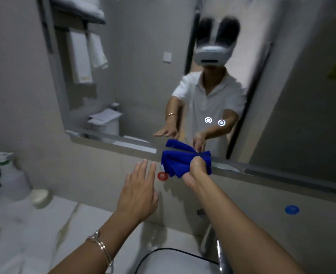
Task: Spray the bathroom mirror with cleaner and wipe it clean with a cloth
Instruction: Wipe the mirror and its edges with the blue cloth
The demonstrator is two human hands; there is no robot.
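The large wall mirror (135, 80) fills the upper part of the view and reflects a person in a white shirt. My right hand (197, 167) grips a bunched blue cloth (175, 162) and holds it against the mirror's lower edge. My left hand (138, 188) hovers flat with straight fingers over the counter, just left of the cloth and below the mirror, holding nothing. No spray bottle shows clearly.
A marble counter (50, 224) runs below with a white basin (173, 260) and chrome tap (222, 256) at the bottom. A small white jar (40, 197) and white bottles (10, 175) stand at left. Red (162, 176) and blue (291, 210) round marks sit on the wall.
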